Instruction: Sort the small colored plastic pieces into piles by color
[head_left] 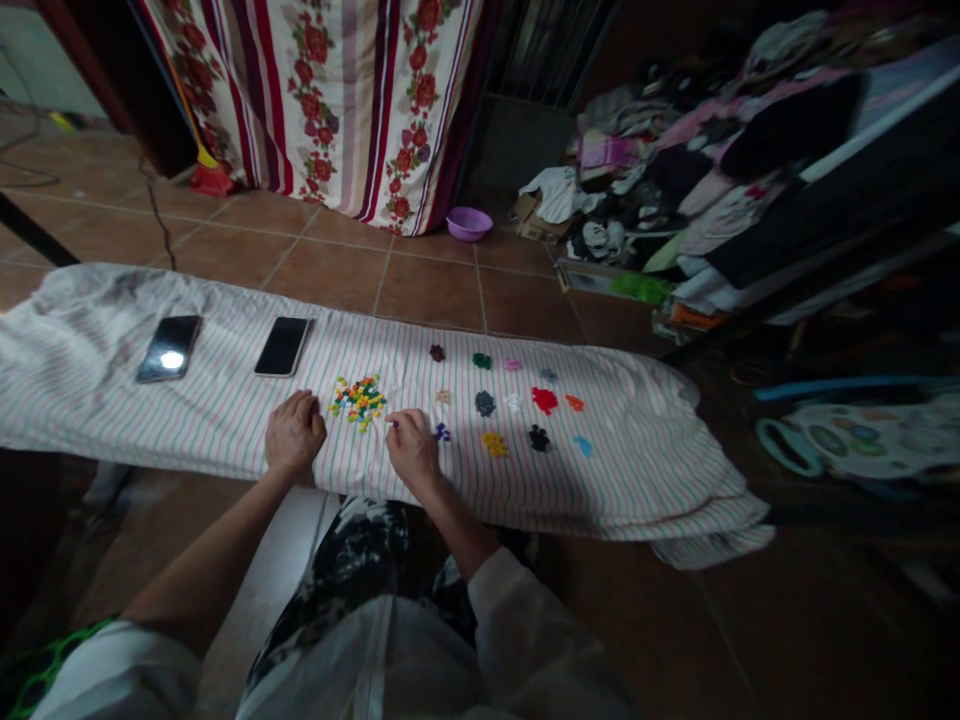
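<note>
A mixed pile of small yellow, green, orange and white pieces lies on the striped cloth. Just left of it rests my left hand, its fingers curled together; whether anything is inside is hidden. My right hand, right of the pile, pinches a small purple piece. Beside its knuckles is a purple pile. Farther right are small single-colour piles, among them yellow, black, red, dark green and light blue.
Two phones lie on the cloth at the left. Beyond the far edge are a tiled floor, a purple basin and a floral curtain. Clothes are heaped at the back right.
</note>
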